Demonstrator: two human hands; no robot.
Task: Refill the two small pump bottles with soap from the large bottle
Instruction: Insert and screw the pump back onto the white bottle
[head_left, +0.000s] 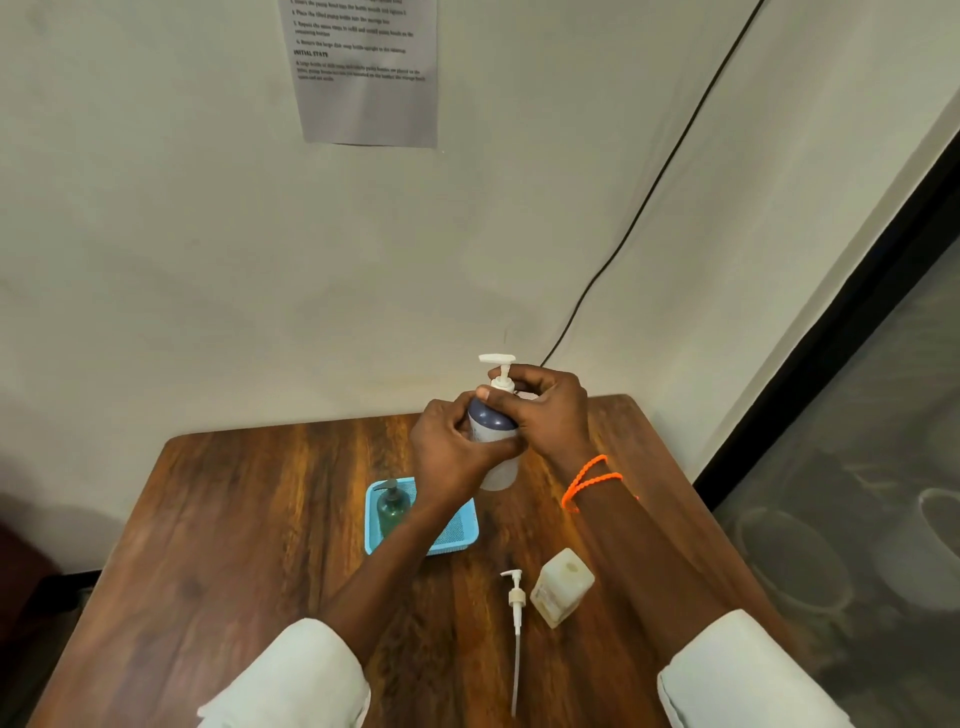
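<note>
A small pump bottle (493, 431), dark blue on top and pale below, is held upright above the far middle of the wooden table (249, 519). My left hand (452, 452) grips its body. My right hand (540, 410) has its fingers curled round the white pump collar at the neck; the white pump head (497, 359) sticks up above them. A green pump bottle (393, 508) stands in a blue mesh basket (457, 535). The square pale-yellow bottle (562, 587) stands near me with its mouth open. A loose white pump with a long tube (515, 623) lies beside it.
The table stands against a white wall with a printed sheet (363, 67) and a black cable (649, 192) running down it. A dark-framed glass panel (857, 467) lies to the right. White sleeves cover both forearms; an orange cord circles my right wrist.
</note>
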